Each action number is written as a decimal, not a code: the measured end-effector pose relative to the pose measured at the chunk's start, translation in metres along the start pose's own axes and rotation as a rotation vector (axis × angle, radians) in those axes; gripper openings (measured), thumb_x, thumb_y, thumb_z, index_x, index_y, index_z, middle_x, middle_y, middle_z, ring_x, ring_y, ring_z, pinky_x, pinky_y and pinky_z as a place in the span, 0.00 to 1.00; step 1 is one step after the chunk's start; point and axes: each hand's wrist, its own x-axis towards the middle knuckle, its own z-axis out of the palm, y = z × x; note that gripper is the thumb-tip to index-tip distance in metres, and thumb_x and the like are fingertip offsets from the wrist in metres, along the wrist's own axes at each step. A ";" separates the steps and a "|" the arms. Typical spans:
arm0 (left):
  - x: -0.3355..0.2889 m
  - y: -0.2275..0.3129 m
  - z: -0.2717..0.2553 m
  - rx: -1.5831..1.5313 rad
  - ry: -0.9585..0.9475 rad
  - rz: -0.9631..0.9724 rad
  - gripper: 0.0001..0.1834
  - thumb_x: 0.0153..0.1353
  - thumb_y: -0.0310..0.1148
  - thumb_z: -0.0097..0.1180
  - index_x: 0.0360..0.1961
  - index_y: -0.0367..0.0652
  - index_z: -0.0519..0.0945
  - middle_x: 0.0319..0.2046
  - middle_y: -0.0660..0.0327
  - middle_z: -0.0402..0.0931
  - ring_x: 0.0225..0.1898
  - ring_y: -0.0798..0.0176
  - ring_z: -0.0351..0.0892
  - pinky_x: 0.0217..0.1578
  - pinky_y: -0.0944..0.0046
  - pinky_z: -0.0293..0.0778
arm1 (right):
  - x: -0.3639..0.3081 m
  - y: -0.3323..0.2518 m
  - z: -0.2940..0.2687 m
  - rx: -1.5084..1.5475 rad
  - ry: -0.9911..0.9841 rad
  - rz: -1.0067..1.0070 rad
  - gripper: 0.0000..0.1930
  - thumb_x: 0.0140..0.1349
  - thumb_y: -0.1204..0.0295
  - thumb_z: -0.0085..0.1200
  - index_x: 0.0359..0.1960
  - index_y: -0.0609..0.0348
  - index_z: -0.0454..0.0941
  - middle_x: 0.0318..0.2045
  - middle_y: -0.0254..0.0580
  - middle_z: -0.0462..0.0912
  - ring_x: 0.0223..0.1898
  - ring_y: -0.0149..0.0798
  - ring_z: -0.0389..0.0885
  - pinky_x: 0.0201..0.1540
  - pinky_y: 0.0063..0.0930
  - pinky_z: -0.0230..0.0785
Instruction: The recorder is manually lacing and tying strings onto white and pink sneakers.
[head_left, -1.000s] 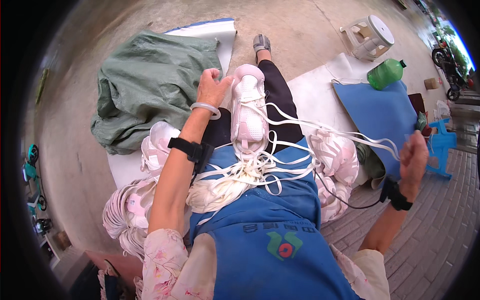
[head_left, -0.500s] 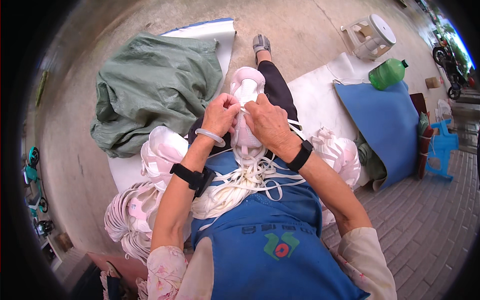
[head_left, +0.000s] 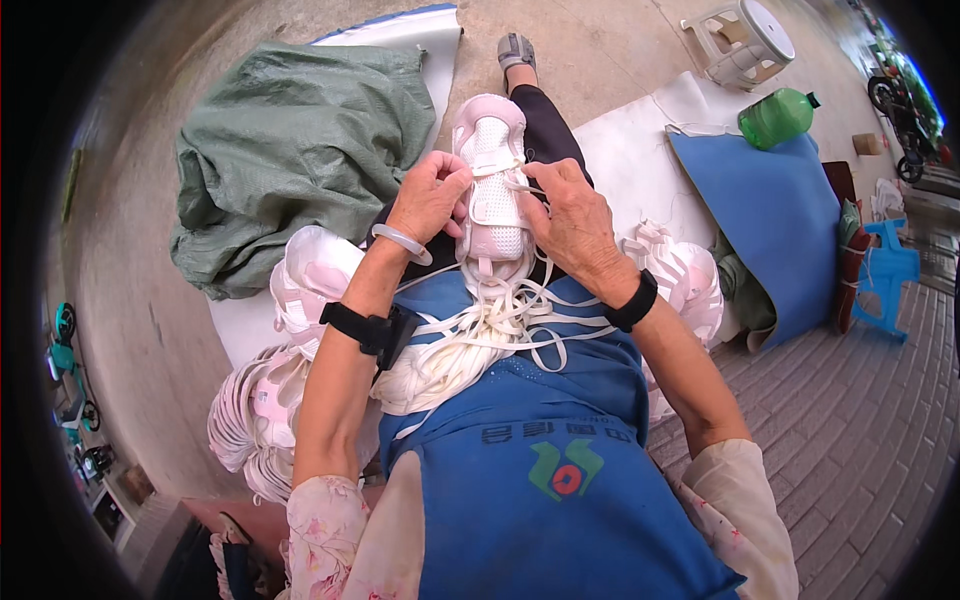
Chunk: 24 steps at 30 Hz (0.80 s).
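Note:
A pink and white shoe upper (head_left: 497, 208) with a mesh tongue lies across my lap, its toe pointing away from me. My left hand (head_left: 432, 200) is at its left edge, thumb and fingertips pinched together on a shoelace. From the right, my right hand (head_left: 575, 215) bends its fingers over the eyelet edge, pinching the lace there; its fingertips partly hide the lace. One white strand crosses the upper between the hands. Below the upper, a loose bundle of cream shoelaces (head_left: 445, 372) spreads over my blue apron (head_left: 520, 470).
Stacked pink and white uppers (head_left: 262, 405) lie at my left, with more uppers (head_left: 685, 285) at my right. A green woven sack (head_left: 300, 160) covers the far-left sheet. Farther right are a blue sheet (head_left: 765, 235), a green bottle (head_left: 778, 118), a white stool (head_left: 745, 45) and a blue stool (head_left: 885, 280).
My hands have moved apart, uncovering the upper's tongue and middle. My right hand has shifted right, my left slightly left. The upper appears higher in view.

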 end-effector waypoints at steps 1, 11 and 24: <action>0.001 0.002 0.000 0.010 0.007 -0.033 0.07 0.64 0.33 0.49 0.37 0.40 0.72 0.24 0.66 0.70 0.20 0.76 0.71 0.12 0.74 0.71 | 0.001 0.004 0.001 -0.013 -0.009 -0.037 0.10 0.58 0.72 0.53 0.40 0.61 0.73 0.34 0.49 0.73 0.32 0.54 0.79 0.33 0.44 0.72; 0.009 0.003 0.005 0.082 -0.008 -0.086 0.04 0.64 0.28 0.44 0.37 0.42 0.70 0.21 0.67 0.66 0.18 0.75 0.67 0.13 0.73 0.72 | 0.001 -0.002 -0.006 0.102 -0.181 0.030 0.06 0.57 0.74 0.48 0.25 0.62 0.73 0.25 0.56 0.78 0.28 0.57 0.79 0.29 0.45 0.71; 0.012 -0.006 -0.008 -0.079 -0.208 -0.056 0.03 0.66 0.31 0.46 0.39 0.44 0.69 0.24 0.69 0.66 0.22 0.77 0.67 0.17 0.75 0.74 | -0.012 -0.018 -0.021 0.101 -0.181 0.072 0.14 0.58 0.65 0.54 0.40 0.62 0.71 0.29 0.51 0.78 0.27 0.53 0.79 0.28 0.40 0.72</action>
